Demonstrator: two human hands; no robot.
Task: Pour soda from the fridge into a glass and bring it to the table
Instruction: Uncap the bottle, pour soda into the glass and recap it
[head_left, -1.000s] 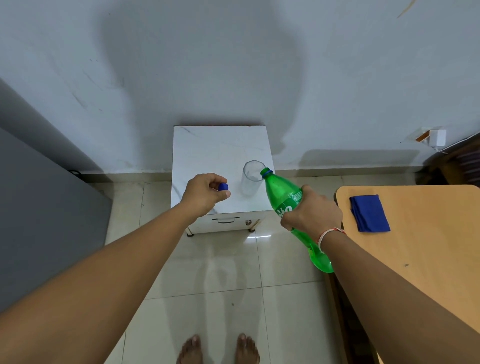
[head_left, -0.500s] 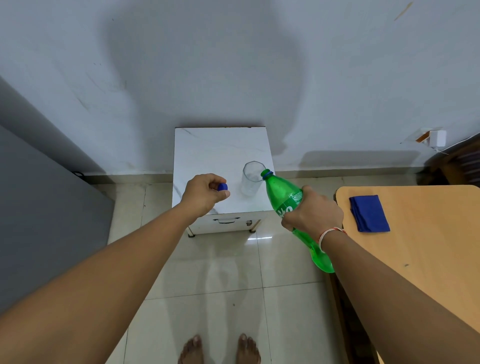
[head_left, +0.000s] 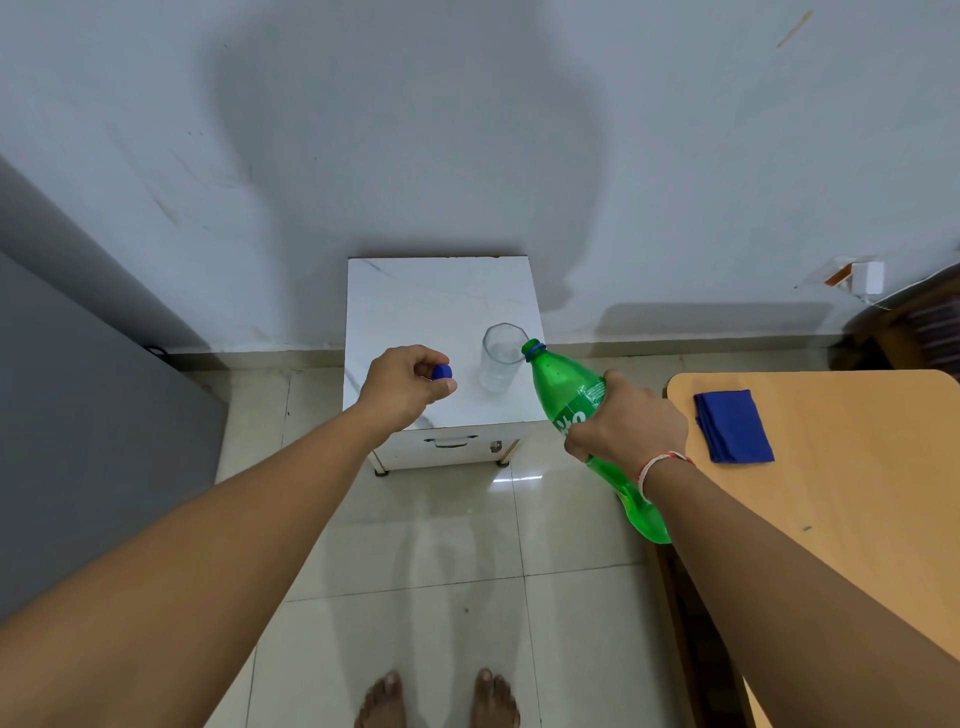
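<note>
You had the bottle (head_left: 574, 395) uncapped: right hand (head_left: 631, 423) wrapped it, mouth tilted at the glass (head_left: 500, 356) on the cabinet (head_left: 415, 306); left hand (head_left: 402, 387) pinched the cap (head_left: 442, 371). Little soda in, carrying to the table (head_left: 857, 519) remained.

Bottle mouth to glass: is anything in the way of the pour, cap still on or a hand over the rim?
Nothing visible blocks it. The bottle, tilted in the right hand, has its open mouth at the rim of the glass. The cap is off, pinched in the left hand, beside the glass.

Green bottle (head_left: 569, 387), blue cap (head_left: 442, 371), blue cloth (head_left: 732, 426) (plain).
</note>
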